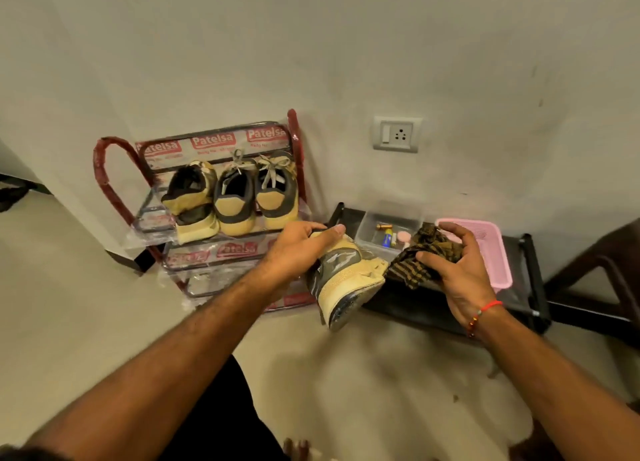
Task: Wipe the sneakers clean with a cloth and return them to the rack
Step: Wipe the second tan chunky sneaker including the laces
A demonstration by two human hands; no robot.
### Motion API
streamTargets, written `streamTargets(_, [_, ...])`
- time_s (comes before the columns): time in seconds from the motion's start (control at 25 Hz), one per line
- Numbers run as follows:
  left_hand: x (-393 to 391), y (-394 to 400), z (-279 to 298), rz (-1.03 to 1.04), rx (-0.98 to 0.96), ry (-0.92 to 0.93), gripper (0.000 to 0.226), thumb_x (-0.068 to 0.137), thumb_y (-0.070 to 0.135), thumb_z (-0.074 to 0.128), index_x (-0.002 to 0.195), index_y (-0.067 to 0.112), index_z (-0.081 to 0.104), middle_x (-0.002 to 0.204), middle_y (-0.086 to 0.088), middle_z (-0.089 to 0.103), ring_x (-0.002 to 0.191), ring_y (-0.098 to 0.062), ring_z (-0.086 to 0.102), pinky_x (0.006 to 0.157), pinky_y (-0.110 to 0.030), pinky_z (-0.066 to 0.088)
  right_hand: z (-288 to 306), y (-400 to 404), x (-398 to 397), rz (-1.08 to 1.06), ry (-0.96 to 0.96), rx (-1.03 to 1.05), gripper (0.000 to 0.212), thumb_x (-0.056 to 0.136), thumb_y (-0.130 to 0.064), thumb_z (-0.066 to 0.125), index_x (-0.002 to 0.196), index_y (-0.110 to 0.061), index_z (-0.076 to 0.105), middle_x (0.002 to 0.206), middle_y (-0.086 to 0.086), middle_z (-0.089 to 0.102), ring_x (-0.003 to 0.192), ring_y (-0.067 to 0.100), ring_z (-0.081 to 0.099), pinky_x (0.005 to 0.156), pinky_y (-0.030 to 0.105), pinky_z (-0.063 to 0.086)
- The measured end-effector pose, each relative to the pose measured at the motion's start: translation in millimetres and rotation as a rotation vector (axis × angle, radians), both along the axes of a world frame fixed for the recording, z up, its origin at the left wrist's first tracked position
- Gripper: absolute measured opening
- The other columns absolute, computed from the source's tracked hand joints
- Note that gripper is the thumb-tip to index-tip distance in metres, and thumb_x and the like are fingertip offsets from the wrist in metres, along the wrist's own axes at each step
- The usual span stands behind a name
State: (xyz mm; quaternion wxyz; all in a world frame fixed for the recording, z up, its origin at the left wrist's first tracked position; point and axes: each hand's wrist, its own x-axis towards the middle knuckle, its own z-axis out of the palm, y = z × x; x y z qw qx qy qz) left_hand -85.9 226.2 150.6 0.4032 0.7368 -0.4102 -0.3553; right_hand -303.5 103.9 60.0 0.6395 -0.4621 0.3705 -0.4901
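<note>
**Tan suede and a checked rag: one sneaker off the rack, three waiting**

Tan and grey, the sneaker [341, 273] being worked on sits at the centre of the frame, tipped so its pale sole faces down and toward the viewer. The left hand [299, 249] grips it from above, fingers curled over the collar and thumb along the top edge. Just right of it, the right hand [457, 270] clutches a bunched brown checked cloth [424, 252], fingers wrapped round the wad; the cloth's near edge seems to touch the shoe's toe end, though the contact is hard to make out.

To my eye this is the wiping step. Done well, it wants the left hand to hold firm and turn the shoe so each face meets the rag in turn, with the sole rim and toe cap getting steady strokes and a clean fold of cloth brought round as it soils. Loose corners of the cloth hang down and could drag dirt back on.

Counting: four sneakers in all, one in hand and three [230, 197] standing heel-out in a row on the top shelf of the red-framed rack [104, 169] at centre left. One cloth. At centre right, a low black stand [533, 273] carries one clear tray [372, 223] of small items and one pink basket [498, 252]. One wall socket [396, 134] above.
</note>
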Motion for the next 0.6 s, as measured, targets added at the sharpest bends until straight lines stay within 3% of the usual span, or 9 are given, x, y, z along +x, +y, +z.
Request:
streamTargets(0.12, [-10, -14, -53, 0.012, 0.057, 0.281, 0.037, 0.101, 0.045, 0.055, 0.100, 0.015, 0.076, 0.083, -0.004, 0.074, 0.075, -0.018, 0.070, 0.069, -0.033, 0.055, -12, -4, -31, -0.076, 0.017, 0.045, 0.065, 0.077, 0.007, 0.075, 0.132, -0.016, 0.049, 0.114, 0.009, 0.068, 0.107, 0.029, 0.068, 0.085, 0.045, 0.059])
streamTargets(0.2, [-14, -23, -83, -0.033, 0.082, 0.321, 0.039, 0.099, 0.047, 0.053, 0.094, 0.018, 0.077, 0.086, -0.003, 0.074, 0.084, -0.022, 0.068, 0.080, -0.039, 0.050, -18, -3, -42, -0.030, 0.002, 0.115, 0.065, 0.076, 0.002, 0.076, 0.134, -0.013, 0.050, 0.122, 0.011, 0.066, 0.113, 0.030, 0.066, 0.081, 0.038, 0.059])
streamTargets(0.36, [-23, -36, -107, -0.169, 0.146, 0.414, 0.040, 0.103, 0.044, 0.052, 0.089, 0.013, 0.072, 0.080, -0.002, 0.070, 0.078, -0.018, 0.067, 0.075, -0.034, 0.052, -17, 4, -40, 0.116, -0.016, 0.156, 0.072, 0.071, 0.002, 0.076, 0.137, -0.013, 0.050, 0.128, 0.010, 0.064, 0.116, 0.028, 0.065, 0.083, 0.036, 0.058])
streamTargets(0.48, [-23, -43, -111, -0.163, 0.141, 0.490, 0.040, 0.104, 0.039, 0.053, 0.101, 0.004, 0.072, 0.094, -0.013, 0.072, 0.085, -0.022, 0.070, 0.079, -0.036, 0.055, -15, 9, -23, 0.148, 0.085, -0.055, 0.065, 0.074, 0.007, 0.075, 0.132, -0.012, 0.052, 0.127, 0.012, 0.063, 0.117, 0.028, 0.063, 0.092, 0.044, 0.056])
streamTargets(0.6, [-20, -49, -114, -0.111, 0.149, 0.519, 0.048, 0.103, 0.038, 0.056, 0.113, -0.007, 0.068, 0.112, -0.025, 0.071, 0.104, -0.037, 0.071, 0.098, -0.047, 0.054, -15, 13, -9, 0.113, 0.232, -0.311, 0.052, 0.082, 0.010, 0.071, 0.128, -0.010, 0.054, 0.123, 0.015, 0.063, 0.115, 0.030, 0.063, 0.098, 0.053, 0.052])
